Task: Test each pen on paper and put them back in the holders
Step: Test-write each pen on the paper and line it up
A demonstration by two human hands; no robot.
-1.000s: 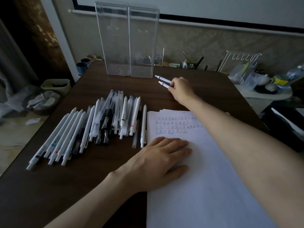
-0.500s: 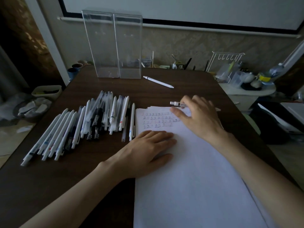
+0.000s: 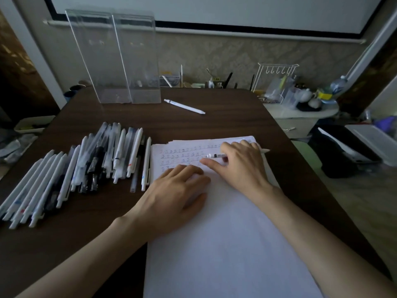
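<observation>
Right hand (image 3: 242,168) came closer, holding pen (image 3: 217,155) — left hand (image 3: 171,196) pressing paper (image 3: 225,254).

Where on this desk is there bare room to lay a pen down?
Bare table runs between the holders with the lone white pen and the paper, and at the near-left corner below the pen pile. The lower paper is blank. Crowded: the pile, and the written rows under the left hand and the right hand gripping a pen.

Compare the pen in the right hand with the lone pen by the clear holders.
The held pen is gripped by the right hand; the lone pen lies untouched. The held pen is over the paper; the lone pen is on bare table. Both are white.
</observation>
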